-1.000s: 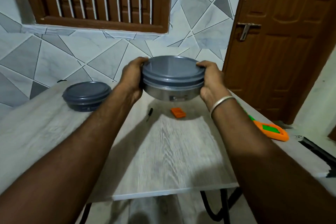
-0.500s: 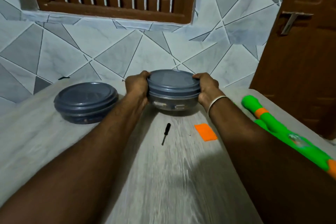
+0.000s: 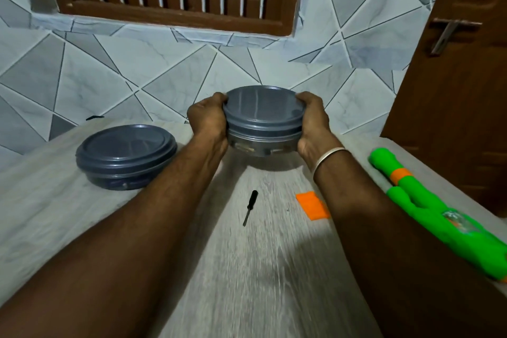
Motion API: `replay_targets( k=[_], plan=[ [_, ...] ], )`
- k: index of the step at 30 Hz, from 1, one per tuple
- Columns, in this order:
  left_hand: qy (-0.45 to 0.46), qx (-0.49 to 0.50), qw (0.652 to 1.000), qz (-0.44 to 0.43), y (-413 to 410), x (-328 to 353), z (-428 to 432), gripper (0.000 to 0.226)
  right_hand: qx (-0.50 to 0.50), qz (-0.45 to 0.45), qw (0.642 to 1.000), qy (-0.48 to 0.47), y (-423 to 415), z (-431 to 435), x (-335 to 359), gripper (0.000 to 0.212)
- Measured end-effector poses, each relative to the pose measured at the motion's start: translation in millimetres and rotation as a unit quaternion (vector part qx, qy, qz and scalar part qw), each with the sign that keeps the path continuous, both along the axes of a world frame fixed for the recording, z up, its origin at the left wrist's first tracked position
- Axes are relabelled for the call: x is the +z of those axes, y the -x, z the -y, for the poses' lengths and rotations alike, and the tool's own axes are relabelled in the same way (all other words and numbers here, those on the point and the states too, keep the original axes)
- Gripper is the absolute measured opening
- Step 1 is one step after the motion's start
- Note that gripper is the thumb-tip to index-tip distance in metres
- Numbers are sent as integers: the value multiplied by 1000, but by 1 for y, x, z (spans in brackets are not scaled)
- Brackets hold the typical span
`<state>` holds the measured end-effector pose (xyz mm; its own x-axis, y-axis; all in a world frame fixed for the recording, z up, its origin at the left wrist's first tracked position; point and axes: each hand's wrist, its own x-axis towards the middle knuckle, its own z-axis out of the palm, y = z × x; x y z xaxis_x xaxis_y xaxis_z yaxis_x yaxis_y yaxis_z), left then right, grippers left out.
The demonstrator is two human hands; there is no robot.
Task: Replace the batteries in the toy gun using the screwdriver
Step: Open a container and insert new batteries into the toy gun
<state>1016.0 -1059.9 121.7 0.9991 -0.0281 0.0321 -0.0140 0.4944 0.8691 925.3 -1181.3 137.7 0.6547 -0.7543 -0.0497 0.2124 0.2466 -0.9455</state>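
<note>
A round steel container with a grey lid (image 3: 262, 118) is held at the far middle of the table, just above or on its surface. My left hand (image 3: 206, 121) grips its left side and my right hand (image 3: 312, 121) grips its right side. A small black screwdriver (image 3: 250, 207) lies on the table between my forearms. An orange battery cover (image 3: 312, 204) lies beside my right forearm. The green and orange toy gun (image 3: 428, 208) lies along the table's right side.
A second grey-lidded round container (image 3: 126, 155) stands at the table's (image 3: 41, 200) far left. A tiled wall with a wooden window runs behind the table. A brown door (image 3: 461, 90) stands at the right.
Both hands have carried the container away from me and lowered it toward the far part of the table. The view has tilted down and shifted right, showing more of the toy gun.
</note>
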Motion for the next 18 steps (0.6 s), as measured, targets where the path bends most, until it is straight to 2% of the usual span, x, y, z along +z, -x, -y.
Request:
replay_targets(
  k=[2, 5, 9, 11, 18],
  plan=[
    [2, 4, 1000, 1, 2, 0, 1, 5, -15, -12, 1000, -9, 4, -5, 1, 46],
    [-15, -11, 1000, -13, 7, -3, 2, 10, -41, -28, 998, -24, 13, -8, -1, 37],
    [-86, -166, 981, -51, 19, -2, 6, 45, -75, -8, 996, -42, 17, -5, -2, 40],
    [-114, -212, 969, -58, 23, 1, 7, 62, -93, 0, 995, -38, 19, -6, 1, 44],
    [-128, -173, 974, -67, 28, 0, 5, 52, -86, -14, 995, -55, 23, -7, -1, 47]
  ],
)
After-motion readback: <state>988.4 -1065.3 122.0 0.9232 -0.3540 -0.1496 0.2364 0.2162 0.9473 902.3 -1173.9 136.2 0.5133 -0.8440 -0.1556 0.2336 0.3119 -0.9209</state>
